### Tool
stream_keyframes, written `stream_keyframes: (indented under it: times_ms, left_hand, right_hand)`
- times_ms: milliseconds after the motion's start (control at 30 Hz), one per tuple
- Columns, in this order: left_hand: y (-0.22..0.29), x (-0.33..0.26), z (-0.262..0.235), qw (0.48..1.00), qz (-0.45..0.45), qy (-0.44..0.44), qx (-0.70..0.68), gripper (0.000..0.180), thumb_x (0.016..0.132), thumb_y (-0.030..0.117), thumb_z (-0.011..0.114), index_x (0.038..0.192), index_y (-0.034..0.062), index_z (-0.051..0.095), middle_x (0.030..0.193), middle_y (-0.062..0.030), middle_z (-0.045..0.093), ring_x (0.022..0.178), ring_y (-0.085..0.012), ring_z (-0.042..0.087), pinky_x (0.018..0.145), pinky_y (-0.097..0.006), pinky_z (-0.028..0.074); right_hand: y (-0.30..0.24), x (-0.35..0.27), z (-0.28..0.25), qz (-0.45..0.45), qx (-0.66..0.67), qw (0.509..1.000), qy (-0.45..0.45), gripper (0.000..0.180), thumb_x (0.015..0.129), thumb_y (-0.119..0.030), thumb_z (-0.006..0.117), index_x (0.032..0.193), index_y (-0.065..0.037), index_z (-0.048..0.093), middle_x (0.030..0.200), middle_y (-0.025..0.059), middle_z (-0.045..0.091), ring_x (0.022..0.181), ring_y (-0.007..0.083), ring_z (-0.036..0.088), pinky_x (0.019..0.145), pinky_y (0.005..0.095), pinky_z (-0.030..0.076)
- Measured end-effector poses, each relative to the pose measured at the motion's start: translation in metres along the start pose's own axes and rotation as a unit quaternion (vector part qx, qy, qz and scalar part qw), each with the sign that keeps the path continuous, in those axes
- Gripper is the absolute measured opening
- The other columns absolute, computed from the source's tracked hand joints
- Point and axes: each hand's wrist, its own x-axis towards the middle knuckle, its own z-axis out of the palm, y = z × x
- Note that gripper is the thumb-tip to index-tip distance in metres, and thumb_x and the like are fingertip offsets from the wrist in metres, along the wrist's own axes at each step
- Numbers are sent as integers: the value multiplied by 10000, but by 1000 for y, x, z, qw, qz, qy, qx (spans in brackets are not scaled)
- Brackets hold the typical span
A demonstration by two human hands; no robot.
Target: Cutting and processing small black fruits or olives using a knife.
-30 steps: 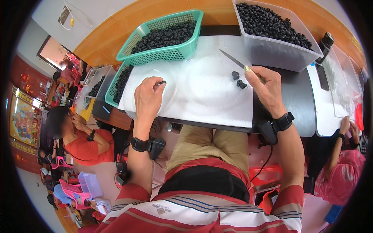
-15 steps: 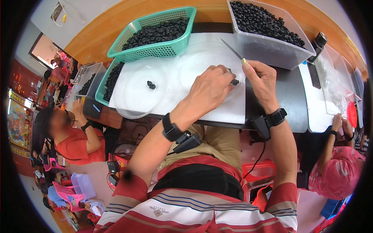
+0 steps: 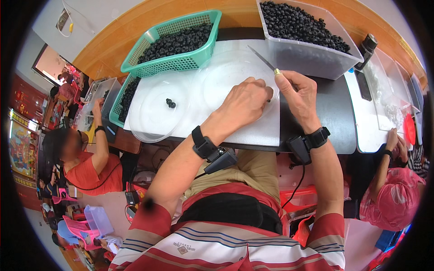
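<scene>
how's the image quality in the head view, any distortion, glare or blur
Head view: strong fisheye, so the white board and the orange table edge bow toward a black rim; even daylight with soft shadows; mild sheen on the clear lid; the left hand, right hand and knife are sharp; a bystander's face is blurred.

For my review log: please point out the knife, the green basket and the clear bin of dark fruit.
knife (image 3: 261, 58), head view, on the middle of the bare blade.
green basket (image 3: 205, 52), head view, on its right side wall.
clear bin (image 3: 312, 61), head view, on its near translucent wall.
</scene>
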Motion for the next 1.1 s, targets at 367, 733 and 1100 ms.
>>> stream_keyframes:
  times_ms: [367, 733, 1100]
  left_hand:
    - [-11, -15, -23, 952, -132, -18, -275, 257, 912, 100, 629, 1146, 18, 694, 1022, -88, 640, 914, -202, 621, 826, -325, 520]
    - [-24, -28, -18, 574, -206, 60, -791, 170, 995, 144, 611, 1127, 37, 595, 1024, -49, 648, 924, -148, 637, 891, -318, 573]
    - [-21, -28, -8, 421, -162, 81, -889, 176, 1012, 120, 568, 1129, -11, 573, 1090, -101, 628, 1000, -185, 628, 968, -337, 563]
  right_hand:
    - [-1, -2, 0, 4, -10, 1000, -17, 357, 935, -333, 716, 1018, 13, 743, 752, 15, 670, 711, 70, 566, 639, 238, 460]
    - [-7, -6, 5, -16, 5, 999, -39, 309, 921, -281, 735, 1006, 16, 738, 759, 34, 690, 702, 76, 584, 626, 241, 465]
    - [-8, -4, 9, -102, -42, 992, -62, 259, 877, -242, 766, 961, 1, 743, 736, 111, 690, 614, 152, 621, 576, 277, 477]
